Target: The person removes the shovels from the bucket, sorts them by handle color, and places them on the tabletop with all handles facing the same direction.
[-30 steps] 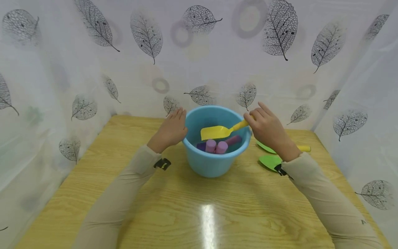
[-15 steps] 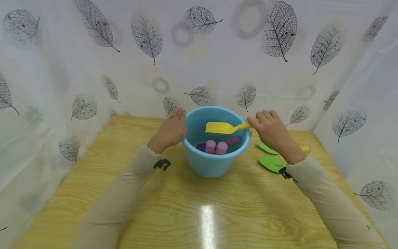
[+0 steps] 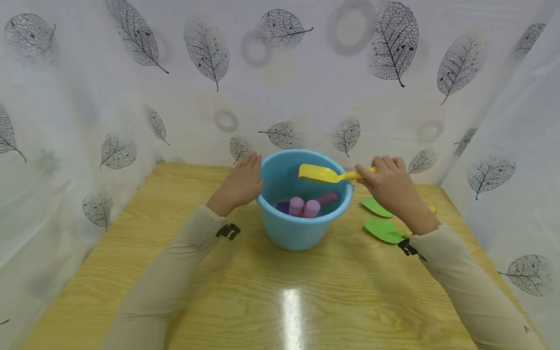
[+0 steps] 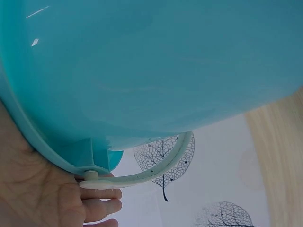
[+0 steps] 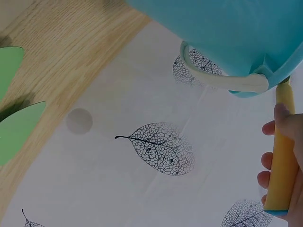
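In the head view a blue bucket (image 3: 294, 236) stands upright on the table. My right hand (image 3: 389, 187) grips the yellow handle of a toy shovel (image 3: 319, 173), whose flat yellow blade is over the bucket's opening. The right wrist view shows the fingers curled round that handle (image 5: 282, 161), beside the bucket's rim. My left hand (image 3: 239, 183) rests against the left rim with straight fingers; in the left wrist view its palm (image 4: 42, 189) lies along the rim near the pale carrying handle (image 4: 156, 170). Several pink-purple cylindrical pieces (image 3: 312, 208) lie inside the bucket.
Two green leaf-shaped trowels (image 3: 384, 230) lie on the wooden table (image 3: 245, 296) at the right, partly hidden by the right arm. A leaf-patterned curtain (image 3: 284, 73) hangs behind the table and at both sides.
My right hand has moved to the right with the shovel, and the blade has risen away from the pieces in the bucket. The left hand has stayed at the rim.
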`<state>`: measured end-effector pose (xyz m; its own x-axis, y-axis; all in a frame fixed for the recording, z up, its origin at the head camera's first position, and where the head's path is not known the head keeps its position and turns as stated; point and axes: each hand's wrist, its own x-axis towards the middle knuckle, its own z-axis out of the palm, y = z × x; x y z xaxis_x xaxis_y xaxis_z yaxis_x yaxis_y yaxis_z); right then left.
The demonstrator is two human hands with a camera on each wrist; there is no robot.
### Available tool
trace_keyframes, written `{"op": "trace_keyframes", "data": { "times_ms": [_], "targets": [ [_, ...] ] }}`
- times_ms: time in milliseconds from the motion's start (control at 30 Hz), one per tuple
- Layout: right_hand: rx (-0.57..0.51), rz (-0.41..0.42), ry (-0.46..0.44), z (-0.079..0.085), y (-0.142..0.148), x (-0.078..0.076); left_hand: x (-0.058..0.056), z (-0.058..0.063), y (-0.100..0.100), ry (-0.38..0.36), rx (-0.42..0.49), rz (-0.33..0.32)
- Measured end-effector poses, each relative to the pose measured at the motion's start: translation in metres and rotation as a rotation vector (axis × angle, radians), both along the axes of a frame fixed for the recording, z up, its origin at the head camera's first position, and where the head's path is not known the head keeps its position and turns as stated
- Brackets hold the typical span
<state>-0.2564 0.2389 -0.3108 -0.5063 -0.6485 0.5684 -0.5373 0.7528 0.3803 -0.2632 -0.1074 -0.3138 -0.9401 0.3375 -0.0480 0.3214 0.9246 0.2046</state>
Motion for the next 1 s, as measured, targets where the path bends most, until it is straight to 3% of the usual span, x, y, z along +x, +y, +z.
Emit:
{"op": "trace_keyframes", "data": {
  "times_ms": [567, 1000],
  "targets": [
    [-0.06, -0.079, 0.121, -0.008, 0.028, 0.009, 0.001, 0.0, 0.001, -0.009, 0.013, 0.001],
    [-0.202, -0.174, 0.038, -0.001, 0.065, 0.024, 0.0, 0.0, 0.001, -0.013, 0.019, 0.009]
  ]
}}
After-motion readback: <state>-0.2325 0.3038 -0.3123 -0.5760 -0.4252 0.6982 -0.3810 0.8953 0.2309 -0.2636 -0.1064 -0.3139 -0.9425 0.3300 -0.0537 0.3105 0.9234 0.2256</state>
